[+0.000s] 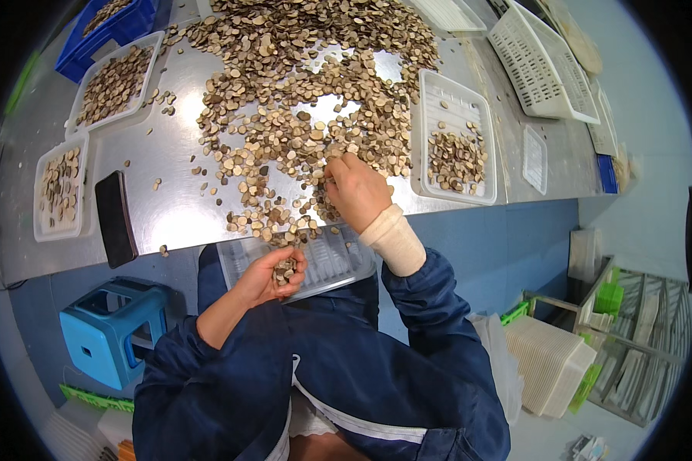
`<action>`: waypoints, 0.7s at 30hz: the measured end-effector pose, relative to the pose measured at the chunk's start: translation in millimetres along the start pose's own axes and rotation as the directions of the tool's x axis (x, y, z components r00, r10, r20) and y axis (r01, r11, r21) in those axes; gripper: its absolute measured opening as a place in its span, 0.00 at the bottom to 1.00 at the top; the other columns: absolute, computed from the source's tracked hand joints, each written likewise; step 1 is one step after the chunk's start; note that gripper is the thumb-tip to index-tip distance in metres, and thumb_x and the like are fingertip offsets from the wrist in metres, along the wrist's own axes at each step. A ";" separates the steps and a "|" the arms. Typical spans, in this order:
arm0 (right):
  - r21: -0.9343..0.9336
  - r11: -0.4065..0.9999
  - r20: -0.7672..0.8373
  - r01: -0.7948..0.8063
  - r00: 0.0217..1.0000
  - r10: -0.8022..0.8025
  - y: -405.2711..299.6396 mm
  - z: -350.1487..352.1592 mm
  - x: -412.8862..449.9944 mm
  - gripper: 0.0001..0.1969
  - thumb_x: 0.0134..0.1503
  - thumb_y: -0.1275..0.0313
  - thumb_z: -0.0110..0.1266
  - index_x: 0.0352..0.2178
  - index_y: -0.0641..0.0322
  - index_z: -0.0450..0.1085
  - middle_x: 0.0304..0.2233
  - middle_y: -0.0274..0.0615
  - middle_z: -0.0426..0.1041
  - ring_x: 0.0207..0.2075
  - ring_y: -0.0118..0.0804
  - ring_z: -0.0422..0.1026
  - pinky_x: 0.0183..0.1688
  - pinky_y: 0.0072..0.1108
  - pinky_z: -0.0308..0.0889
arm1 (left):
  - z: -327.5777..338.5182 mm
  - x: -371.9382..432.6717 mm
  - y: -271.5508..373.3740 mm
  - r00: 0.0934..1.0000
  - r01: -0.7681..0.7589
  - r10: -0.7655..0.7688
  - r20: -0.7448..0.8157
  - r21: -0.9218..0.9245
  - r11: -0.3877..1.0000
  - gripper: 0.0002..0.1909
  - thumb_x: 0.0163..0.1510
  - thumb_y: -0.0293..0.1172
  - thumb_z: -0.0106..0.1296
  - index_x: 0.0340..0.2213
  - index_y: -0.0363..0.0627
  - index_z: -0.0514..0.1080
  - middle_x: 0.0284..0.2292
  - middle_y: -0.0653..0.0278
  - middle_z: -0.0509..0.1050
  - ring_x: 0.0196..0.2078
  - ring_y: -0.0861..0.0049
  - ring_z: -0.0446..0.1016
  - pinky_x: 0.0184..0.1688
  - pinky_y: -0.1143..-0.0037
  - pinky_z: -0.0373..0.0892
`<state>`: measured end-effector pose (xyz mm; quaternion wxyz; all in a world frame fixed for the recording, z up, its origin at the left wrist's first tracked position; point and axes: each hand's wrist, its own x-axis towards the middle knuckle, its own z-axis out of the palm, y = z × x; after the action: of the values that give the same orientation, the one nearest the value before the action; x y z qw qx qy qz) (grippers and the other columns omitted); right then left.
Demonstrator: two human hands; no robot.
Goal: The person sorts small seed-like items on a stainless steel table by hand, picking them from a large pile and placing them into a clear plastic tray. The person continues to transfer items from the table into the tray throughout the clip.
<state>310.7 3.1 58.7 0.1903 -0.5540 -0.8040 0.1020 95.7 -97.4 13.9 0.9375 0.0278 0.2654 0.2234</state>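
My left hand (272, 279) is cupped, palm up, around a handful of small round dried slices (284, 271), just off the table's near edge. My right hand (354, 187) rests with fingertips down at the near part of a wide spread of the same pale, brown-rimmed slices (300, 138). Whether its fingers grip any slice is hidden behind the hand. On my lap, under the table edge, lies a clear ribbed plastic tray (328, 265) with a few slices near its upper rim.
Slices partly fill a white tray (485, 173) at right and two at left, a larger one (72, 124) and a smaller one (39, 199). A phone (114, 219) lies near the steel table's (167, 222) edge. A blue stool (101, 340) stands on the floor; a white basket (519, 75) is back right.
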 end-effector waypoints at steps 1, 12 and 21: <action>0.029 1.000 0.023 0.002 1.000 -0.002 0.6 -1.5 1.0 0.05 0.49 0.74 0.57 0.30 0.59 0.71 0.27 0.43 0.69 0.29 0.48 0.72 0.31 0.32 0.69 | -1.4 0.3 -0.2 1.000 0.000 0.000 0.009 0.005 1.000 0.17 0.65 0.44 0.35 0.34 0.44 0.66 0.25 0.64 0.64 0.15 0.82 0.58 0.18 0.81 0.57; 0.576 0.817 0.381 -0.031 0.894 -0.235 -48.3 -45.0 -26.6 0.14 0.52 0.73 0.58 0.41 0.62 0.72 0.34 0.47 0.70 0.33 0.43 0.74 0.35 0.28 0.69 | -5.8 2.3 -2.9 0.995 -0.089 0.086 -0.047 -0.088 0.992 0.20 0.65 0.44 0.36 0.37 0.39 0.69 0.32 0.60 0.72 0.30 0.74 0.70 0.26 0.78 0.66; 0.136 0.990 0.046 0.047 0.997 -0.054 5.5 -14.7 10.8 0.08 0.53 0.75 0.53 0.35 0.57 0.75 0.32 0.45 0.71 0.32 0.49 0.73 0.34 0.33 0.69 | -5.9 0.6 1.9 0.998 0.000 0.004 0.055 -0.059 0.998 0.18 0.66 0.43 0.35 0.33 0.42 0.68 0.26 0.61 0.68 0.17 0.80 0.60 0.17 0.81 0.58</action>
<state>318.2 14.5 72.1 0.2098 -0.5164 -0.8136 0.1652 92.4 -95.8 8.9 0.9446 0.0065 0.2328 0.2313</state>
